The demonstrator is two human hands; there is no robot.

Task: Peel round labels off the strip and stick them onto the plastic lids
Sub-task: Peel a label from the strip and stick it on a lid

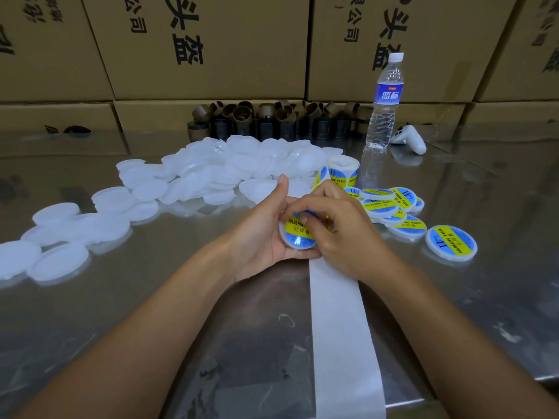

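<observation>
One round white plastic lid (pixel 295 244), faced with a blue-and-yellow round label (pixel 298 231), sits just above the steel bench (pixel 151 297), cupped in the left hand (pixel 257 234). The right hand (pixel 341 234) curls over its far side, a fingertip pressing the label. A bare white backing strip (pixel 338 313) runs from under that hand to the near edge. Finished labelled lids (pixel 393 207) lie right, beside the label roll (pixel 343 170). A heap of unlabelled white lids (pixel 211 173) spreads left.

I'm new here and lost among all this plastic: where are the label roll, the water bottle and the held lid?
label roll (pixel 341 176), head view, its printed outer side
water bottle (pixel 388 94), head view, its blue wrapper
held lid (pixel 298 230), head view, the yellow band of its label
</observation>
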